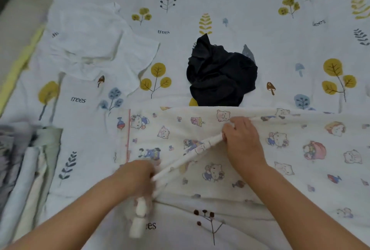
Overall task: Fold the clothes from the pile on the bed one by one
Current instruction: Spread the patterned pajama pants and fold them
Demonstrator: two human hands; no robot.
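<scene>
Cartoon-print garment (pixel 250 149) spread at bed's (pixel 220 5) near edge; left hand (pixel 138 175) and right hand (pixel 240 139) each pinching its white strap (pixel 190 157). Beyond: one black garment (pixel 220 75), one white (pixel 96 45); open sheet farther.

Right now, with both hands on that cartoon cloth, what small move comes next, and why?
Probably lay the taut white strap flat on the cream cartoon-print garment: the left hand and right hand hold it raised, stretched between them.
</scene>
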